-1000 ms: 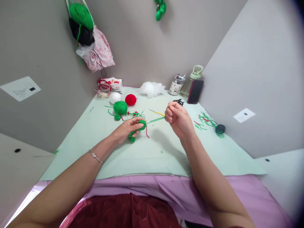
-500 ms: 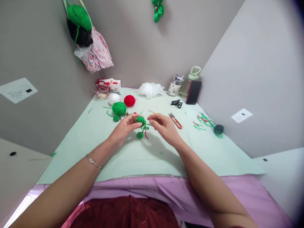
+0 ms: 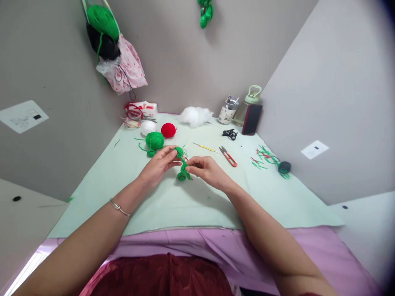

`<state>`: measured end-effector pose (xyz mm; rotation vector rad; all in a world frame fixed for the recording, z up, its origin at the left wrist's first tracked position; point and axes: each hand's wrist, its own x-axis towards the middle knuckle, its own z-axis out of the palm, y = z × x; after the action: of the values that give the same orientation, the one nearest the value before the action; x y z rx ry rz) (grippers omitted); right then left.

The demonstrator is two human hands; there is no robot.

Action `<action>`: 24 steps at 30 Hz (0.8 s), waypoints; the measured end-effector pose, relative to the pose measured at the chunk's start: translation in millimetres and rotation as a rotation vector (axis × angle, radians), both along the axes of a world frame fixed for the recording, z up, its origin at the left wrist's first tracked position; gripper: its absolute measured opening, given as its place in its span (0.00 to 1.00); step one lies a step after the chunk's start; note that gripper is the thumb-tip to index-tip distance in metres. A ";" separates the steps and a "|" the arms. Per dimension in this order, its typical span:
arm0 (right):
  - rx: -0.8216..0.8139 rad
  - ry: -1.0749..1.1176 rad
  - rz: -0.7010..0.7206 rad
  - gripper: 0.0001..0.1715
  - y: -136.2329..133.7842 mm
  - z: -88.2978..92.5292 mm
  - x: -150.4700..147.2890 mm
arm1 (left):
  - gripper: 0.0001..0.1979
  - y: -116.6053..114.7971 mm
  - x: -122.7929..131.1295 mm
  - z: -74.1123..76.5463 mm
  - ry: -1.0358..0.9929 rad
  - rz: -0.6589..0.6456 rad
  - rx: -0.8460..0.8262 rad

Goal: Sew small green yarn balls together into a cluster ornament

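My left hand (image 3: 159, 163) pinches the upper end of a small green crocheted piece (image 3: 181, 176), which hangs down over the table with a rounded green lump at its bottom. The fingertips of my right hand (image 3: 206, 168) are closed on its middle strand, on the right side. A bit of red yarn shows beside it. Behind my left hand sit a green yarn ball (image 3: 154, 140) and a red yarn ball (image 3: 168, 130). A yellow-handled crochet hook (image 3: 206, 148) lies beyond my right hand, beside orange thread snips (image 3: 228, 156).
White stuffing (image 3: 196, 117), a white yarn ball (image 3: 149, 128), a pen cup (image 3: 227, 112), a bottle (image 3: 244, 107) and a phone (image 3: 252, 119) stand along the back. A black claw clip (image 3: 230, 134) lies before them. Yarn scraps (image 3: 262, 156) and a black roll (image 3: 284, 167) are at right.
My right hand has come down and left and now grips the crocheted piece's middle strand. My left hand has shifted slightly left, and the crochet hook shows more fully.
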<state>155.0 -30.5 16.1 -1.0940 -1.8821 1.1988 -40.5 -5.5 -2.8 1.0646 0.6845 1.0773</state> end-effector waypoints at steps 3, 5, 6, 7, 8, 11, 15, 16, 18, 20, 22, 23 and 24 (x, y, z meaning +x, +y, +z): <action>0.021 0.062 -0.012 0.15 1.3 -0.9 1.1 | 0.15 1.2 -1.7 1.5 -0.049 0.007 -0.037; 0.059 0.133 -0.048 0.16 2.3 -0.8 2.4 | 0.14 2.2 -2.8 2.0 -0.070 0.022 -0.041; 0.076 0.174 -0.072 0.16 2.9 -0.5 3.2 | 0.13 2.6 -3.0 2.1 -0.074 0.027 -0.038; 0.091 0.217 -0.097 0.16 3.3 0.0 4.1 | 0.13 2.7 -3.2 2.4 -0.077 0.030 -0.034; 0.103 0.256 -0.120 0.16 3.7 0.8 5.1 | 0.13 2.7 -3.1 2.6 -0.078 0.031 -0.033; 0.123 0.347 -0.201 0.21 4.3 4.6 8.3 | 0.13 1.6 -2.3 3.5 -0.075 0.025 -0.057; 0.119 0.428 -0.271 0.28 4.3 9.1 11.3 | 0.13 0.8 -2.0 3.0 -0.075 0.026 -0.081; 0.117 0.443 -0.283 0.26 4.3 9.7 11.7 | 0.13 1.0 -2.3 2.4 -0.078 0.032 -0.077; 0.119 0.466 -0.302 0.18 4.2 10.4 12.1 | 0.14 1.6 -3.1 1.3 -0.085 0.040 -0.068; 0.118 0.473 -0.302 0.11 3.9 10.7 11.9 | 0.15 2.0 -3.8 0.8 -0.092 0.041 -0.064; 0.108 0.467 -0.287 0.09 3.3 10.8 11.0 | 0.15 1.7 -4.1 1.2 -0.094 0.038 -0.065; 0.106 0.456 -0.282 0.09 2.9 10.7 10.3 | 0.15 1.3 -4.1 1.8 -0.094 0.038 -0.067; 0.112 0.438 -0.282 0.09 2.4 10.5 9.4 | 0.15 0.7 -4.0 2.4 -0.093 0.035 -0.069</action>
<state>164.4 -28.1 26.6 -0.9108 -1.3927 1.0548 -44.6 -4.8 -0.4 0.9408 0.6636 1.1188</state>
